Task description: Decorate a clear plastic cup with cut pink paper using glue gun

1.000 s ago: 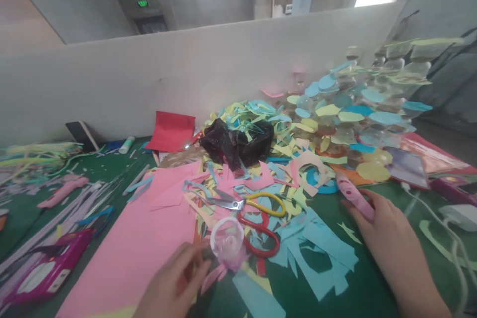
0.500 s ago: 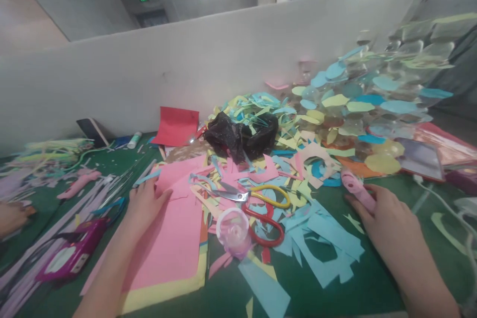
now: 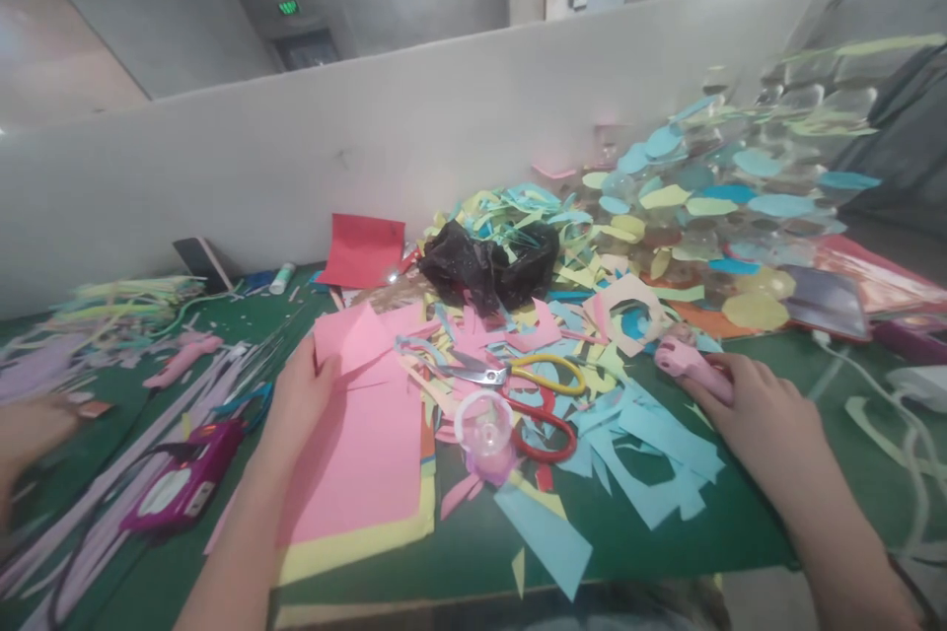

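My left hand [image 3: 305,394] is closed on the left edge of a small pink paper piece [image 3: 361,340], raised a little above a stack of pink sheets [image 3: 362,458]. A yellow sheet [image 3: 355,544] shows under the stack. At the right, my right hand [image 3: 762,419] wraps round a pink tool [image 3: 692,370] that looks like a glue gun; its far end points up and left. Between my hands lie scissors [image 3: 544,373] with one yellow and one red handle, beside a clear plastic cup [image 3: 484,429] with a pinkish base.
Blue paper scraps [image 3: 643,454] and a black plastic bag [image 3: 484,266] lie mid-table. Paper-topped clear cups [image 3: 740,207] crowd the back right. Another person's hand [image 3: 36,434] is at the left, near a purple device [image 3: 184,478] and a second pink tool [image 3: 183,360].
My left hand has lifted the top pink paper piece, which now stands up at a fold. My right hand has shifted slightly left with the pink tool. The view has moved a little.
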`<state>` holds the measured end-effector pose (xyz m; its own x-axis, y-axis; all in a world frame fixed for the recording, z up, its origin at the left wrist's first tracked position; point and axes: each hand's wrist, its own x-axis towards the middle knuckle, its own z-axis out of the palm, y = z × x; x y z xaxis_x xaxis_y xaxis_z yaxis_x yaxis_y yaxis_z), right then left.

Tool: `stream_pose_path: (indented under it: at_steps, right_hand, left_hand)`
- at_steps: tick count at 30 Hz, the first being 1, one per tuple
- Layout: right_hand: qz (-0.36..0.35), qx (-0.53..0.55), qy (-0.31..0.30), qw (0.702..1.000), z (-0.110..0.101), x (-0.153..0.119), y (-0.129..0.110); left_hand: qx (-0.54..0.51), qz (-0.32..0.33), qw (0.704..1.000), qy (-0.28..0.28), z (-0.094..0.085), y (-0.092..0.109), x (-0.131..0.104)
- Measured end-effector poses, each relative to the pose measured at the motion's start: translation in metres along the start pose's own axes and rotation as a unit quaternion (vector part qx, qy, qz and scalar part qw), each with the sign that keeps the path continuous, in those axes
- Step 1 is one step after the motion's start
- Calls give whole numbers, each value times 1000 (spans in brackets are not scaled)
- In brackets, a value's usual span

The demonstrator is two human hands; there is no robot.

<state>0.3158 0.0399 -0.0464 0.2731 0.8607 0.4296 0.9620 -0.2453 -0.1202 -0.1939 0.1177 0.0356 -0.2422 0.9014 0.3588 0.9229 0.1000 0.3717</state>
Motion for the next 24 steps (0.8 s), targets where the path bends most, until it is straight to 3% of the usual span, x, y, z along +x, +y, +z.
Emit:
stream_pose_path:
  at_steps: [4, 12, 16, 21, 24]
  right_hand:
    - [-3, -9, 3, 1000, 1, -1, -1]
    - [6, 2, 2, 1000, -3, 0, -5]
    - [12, 4, -1, 1000, -1, 1, -5]
    - [16, 27, 1, 999, 9, 0, 4]
    - [4, 56, 24, 998, -11, 3, 3]
  left_hand:
    - [-10, -23, 1000, 9, -10, 3, -5]
    - [-3, 47, 999, -4, -5, -9, 1]
    - [9, 74, 997, 34, -4, -12, 2]
    - [-32, 61, 991, 116, -12, 2, -2]
    - [-85, 31, 989, 120, -19, 19, -4]
